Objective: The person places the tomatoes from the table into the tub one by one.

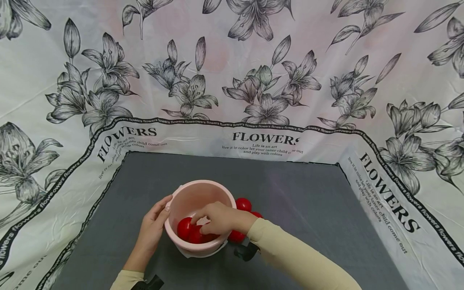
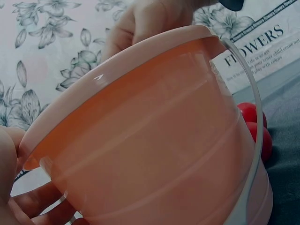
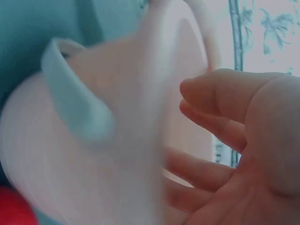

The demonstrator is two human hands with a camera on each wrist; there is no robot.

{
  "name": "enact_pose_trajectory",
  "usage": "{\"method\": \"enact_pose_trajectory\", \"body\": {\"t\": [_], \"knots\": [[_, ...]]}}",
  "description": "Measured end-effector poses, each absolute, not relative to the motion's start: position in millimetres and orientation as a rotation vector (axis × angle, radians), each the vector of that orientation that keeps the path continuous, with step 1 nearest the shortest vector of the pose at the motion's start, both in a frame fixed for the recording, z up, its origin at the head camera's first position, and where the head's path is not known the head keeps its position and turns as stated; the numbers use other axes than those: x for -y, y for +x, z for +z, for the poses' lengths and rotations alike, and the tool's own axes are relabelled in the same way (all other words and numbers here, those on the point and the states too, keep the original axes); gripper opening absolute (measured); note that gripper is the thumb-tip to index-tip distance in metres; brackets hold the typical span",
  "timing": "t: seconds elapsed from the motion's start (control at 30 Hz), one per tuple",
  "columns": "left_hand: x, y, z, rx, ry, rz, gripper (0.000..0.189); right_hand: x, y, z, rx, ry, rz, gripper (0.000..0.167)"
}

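Observation:
A pink plastic bucket (image 1: pixel 203 189) stands on the dark grey table, several smooth red balls (image 1: pixel 185 228) lying inside it. My left hand (image 1: pixel 154 221) grips its left side, thumb at the rim and fingers against the outer wall, as the left wrist view also shows. Over the right side of the rim reaches my right hand (image 1: pixel 219 219), its fingertips down at the balls. In the right wrist view the thumb and fingers of that hand (image 3: pixel 243 136) are spread apart inside the rim, with no ball between them; some fingertips are hidden behind the rim.
More red balls (image 1: pixel 243 204) lie on the table (image 1: pixel 290 201) just right of the bucket, partly behind the right forearm. A pale bucket handle (image 2: pixel 255 136) hangs down along the outside. White cloth (image 1: pixel 268 141) printed with flowers borders the table at the back and sides.

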State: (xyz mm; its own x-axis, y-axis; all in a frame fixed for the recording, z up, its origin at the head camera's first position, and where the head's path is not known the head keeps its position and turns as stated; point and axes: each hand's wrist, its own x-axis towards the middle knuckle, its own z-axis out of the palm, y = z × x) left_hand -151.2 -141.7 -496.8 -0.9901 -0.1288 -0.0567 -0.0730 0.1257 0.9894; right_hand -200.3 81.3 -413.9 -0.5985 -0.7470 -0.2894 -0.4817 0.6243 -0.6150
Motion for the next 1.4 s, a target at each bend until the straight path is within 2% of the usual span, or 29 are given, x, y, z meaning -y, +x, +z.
{"method": "enact_pose_trajectory", "body": {"t": [0.4, 0.63, 1.0, 1.4], "knots": [[143, -152, -495, 2.313, 0.213, -2.037, 0.044, -123, -226, -364, -2.495, -0.964, -0.782, 0.037], [144, -152, -495, 2.324, 0.219, -2.04, 0.044, -167, -237, -347, -2.593, -0.818, -0.818, 0.038], [143, -151, -495, 2.347, 0.208, -2.024, 0.044, -249, -238, -366, -2.728, -0.57, -0.762, 0.039], [141, -148, -495, 2.331, 0.214, -2.04, 0.044, -298, -222, -389, -2.708, -0.44, -0.857, 0.04]]}}
